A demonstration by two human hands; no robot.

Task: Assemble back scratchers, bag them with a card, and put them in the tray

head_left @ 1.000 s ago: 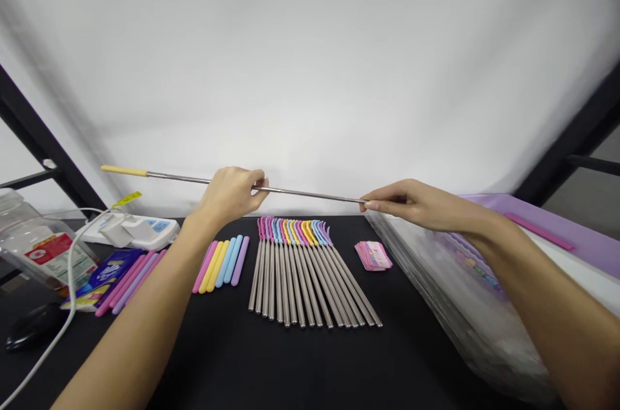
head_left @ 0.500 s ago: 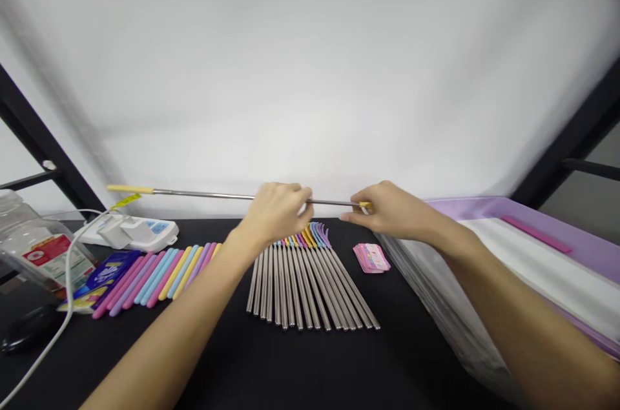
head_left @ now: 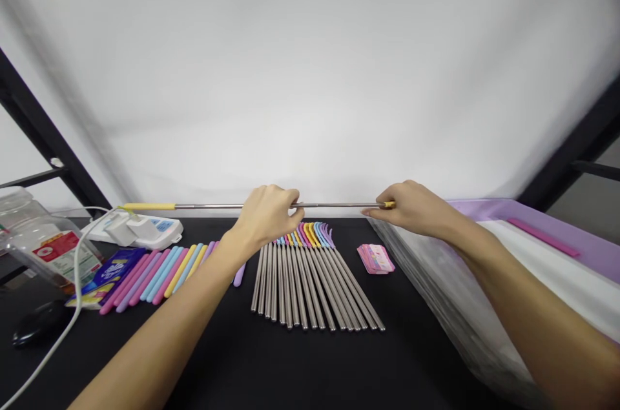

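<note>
My left hand (head_left: 268, 213) is closed around the middle of a thin telescopic metal rod (head_left: 208, 206), held level above the table's back edge. A yellow grip (head_left: 150, 206) forms the rod's left end. At the right end, my right hand (head_left: 411, 206) pinches a small yellow tip, partly hidden by the fingers. Below my hands, several metal rods (head_left: 310, 287) lie fanned out side by side, with curved coloured tips (head_left: 314, 234) at their far ends. Left of them is a row of pink, purple, blue and yellow handles (head_left: 162, 274), partly covered by my left forearm.
Small pink cards (head_left: 376, 259) are stacked right of the rods. Clear plastic bags (head_left: 426, 281) and a lilac bin (head_left: 547, 226) are at the right. On the left are a power strip (head_left: 157, 232), a clear jar (head_left: 48, 242), a blue packet (head_left: 113, 271) and a white cable (head_left: 77, 274).
My hands have moved farther apart along the rod, the right one going right. The rod now lies more level, with its yellow grip lower and farther right.
</note>
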